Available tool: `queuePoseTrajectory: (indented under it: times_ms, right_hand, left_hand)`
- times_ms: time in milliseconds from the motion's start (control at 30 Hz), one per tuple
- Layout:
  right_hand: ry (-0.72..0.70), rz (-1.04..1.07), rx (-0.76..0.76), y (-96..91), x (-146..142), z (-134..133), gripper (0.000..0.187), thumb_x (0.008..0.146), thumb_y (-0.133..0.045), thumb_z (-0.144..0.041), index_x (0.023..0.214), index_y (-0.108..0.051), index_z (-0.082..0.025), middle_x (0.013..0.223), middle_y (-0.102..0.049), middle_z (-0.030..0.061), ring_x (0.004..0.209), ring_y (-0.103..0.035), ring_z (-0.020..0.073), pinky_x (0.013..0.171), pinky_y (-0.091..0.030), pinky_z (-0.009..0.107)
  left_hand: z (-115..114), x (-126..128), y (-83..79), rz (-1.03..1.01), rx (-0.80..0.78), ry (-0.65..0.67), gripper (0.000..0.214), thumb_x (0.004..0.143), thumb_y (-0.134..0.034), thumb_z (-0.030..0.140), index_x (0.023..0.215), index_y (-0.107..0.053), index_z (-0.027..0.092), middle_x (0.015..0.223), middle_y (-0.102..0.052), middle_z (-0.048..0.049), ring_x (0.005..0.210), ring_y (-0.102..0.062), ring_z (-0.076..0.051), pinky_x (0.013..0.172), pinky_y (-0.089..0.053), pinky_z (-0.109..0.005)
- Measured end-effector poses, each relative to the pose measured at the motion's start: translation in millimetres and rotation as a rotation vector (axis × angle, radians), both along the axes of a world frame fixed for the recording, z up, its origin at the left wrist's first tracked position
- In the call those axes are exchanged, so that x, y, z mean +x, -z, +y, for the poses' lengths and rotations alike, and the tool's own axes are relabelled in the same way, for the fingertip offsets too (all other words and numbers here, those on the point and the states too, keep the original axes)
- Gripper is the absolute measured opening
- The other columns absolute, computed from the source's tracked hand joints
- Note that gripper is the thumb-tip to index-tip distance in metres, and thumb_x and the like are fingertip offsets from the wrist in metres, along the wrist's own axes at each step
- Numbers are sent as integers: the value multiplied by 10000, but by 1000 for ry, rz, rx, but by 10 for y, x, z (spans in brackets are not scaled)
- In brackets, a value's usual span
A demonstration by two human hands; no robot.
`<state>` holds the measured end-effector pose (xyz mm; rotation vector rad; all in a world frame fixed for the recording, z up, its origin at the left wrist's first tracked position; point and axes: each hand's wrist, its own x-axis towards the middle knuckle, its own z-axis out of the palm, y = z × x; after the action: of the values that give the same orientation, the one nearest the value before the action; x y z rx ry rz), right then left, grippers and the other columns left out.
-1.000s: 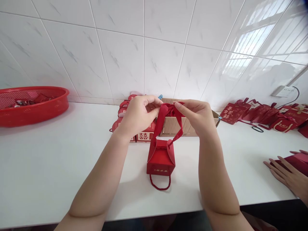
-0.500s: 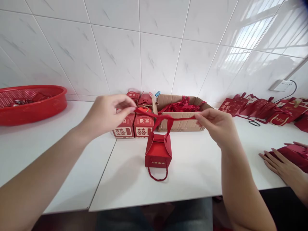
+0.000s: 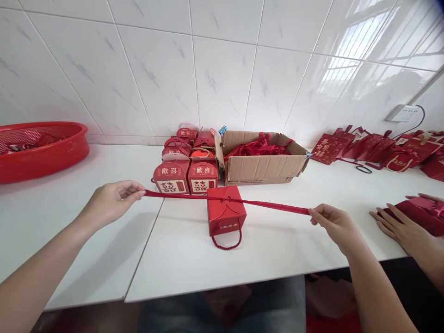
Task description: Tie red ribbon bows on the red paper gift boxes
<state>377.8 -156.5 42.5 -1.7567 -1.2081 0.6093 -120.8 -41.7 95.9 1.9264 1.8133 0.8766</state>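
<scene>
A small red gift box [image 3: 225, 216] with a cord handle stands on the white table [image 3: 86, 259] in front of me. A red ribbon [image 3: 270, 206] runs taut across its closed top, out to both sides. My left hand [image 3: 113, 201] pinches the ribbon's left end, well left of the box. My right hand [image 3: 335, 224] pinches the right end, well right of the box. Both hands are closed on the ribbon.
Finished red boxes [image 3: 185, 169] stand behind the gift box. A cardboard carton [image 3: 262, 166] holds more red ribbons. A red basket [image 3: 41, 150] sits far left. Flat red boxes [image 3: 381, 150] lie at the right. Another person's hand [image 3: 404, 229] rests on a red box [image 3: 421, 212].
My hands have moved apart and down from above the box, pulling the ribbon out straight and tight. The box's top flaps have closed.
</scene>
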Motion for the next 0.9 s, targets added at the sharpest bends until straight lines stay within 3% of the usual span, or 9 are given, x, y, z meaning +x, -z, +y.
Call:
queuePoseTrajectory:
  times_ms: [133, 300, 400, 500, 600, 700, 900]
  right_hand:
    - [34, 76, -3, 65, 51, 2, 425, 686, -664, -605, 613, -594, -192, 601, -587, 47, 563, -480, 153, 517, -369, 279]
    - [77, 169, 5, 137, 15, -43, 398, 686, -685, -580, 624, -602, -196, 607, -585, 42, 517, -445, 138, 463, -320, 270]
    - [113, 185, 5, 132, 2, -74, 387, 689, -690, -567, 638, -598, -195, 627, -586, 51, 519, -434, 141, 453, -304, 278]
    - [143, 180, 63, 119, 52, -135, 389, 674, -703, -564, 634, -594, -192, 621, -579, 47, 568, -468, 156, 509, -359, 286]
    - [189, 174, 151, 93, 138, -230, 386, 638, -725, -562, 628, -601, -197, 601, -567, 33, 618, -506, 173, 602, -412, 310]
    - [183, 139, 121, 50, 211, -306, 337, 643, -729, -541, 610, -615, -226, 604, -579, 43, 640, -532, 196, 644, -430, 346]
    - [80, -83, -79, 73, 292, -300, 362, 699, -634, -609, 651, -648, -251, 669, -638, 84, 689, -595, 259, 668, -461, 412]
  left_hand:
    - [-15, 20, -9, -37, -31, 9, 309, 622, -675, 644, 693, -637, 346, 671, -663, 88, 734, -571, -274, 698, -371, -372]
    - [-6, -3, 91, -74, 3, -22, 282, 564, -713, 624, 645, -646, 362, 633, -660, 100, 687, -528, -264, 652, -341, -363]
    - [0, 4, 126, -12, 30, -42, 263, 612, -668, 622, 680, -630, 371, 684, -663, 119, 712, -534, -249, 665, -358, -364]
    - [-36, 60, 62, 66, 40, -73, 246, 706, -572, 592, 752, -609, 354, 779, -669, 109, 770, -558, -233, 708, -390, -352]
    - [-93, 148, -63, 158, -45, -135, 199, 768, -525, 458, 850, -609, 297, 915, -673, 69, 831, -579, -203, 742, -409, -299]
    - [-122, 227, -128, 208, -38, -148, 193, 804, -503, 387, 914, -598, 258, 971, -659, 42, 878, -580, -171, 776, -405, -246]
    - [-176, 375, -91, 233, -170, 58, 162, 859, -439, 324, 911, -545, 214, 1006, -616, -2, 913, -559, -169, 784, -398, -231]
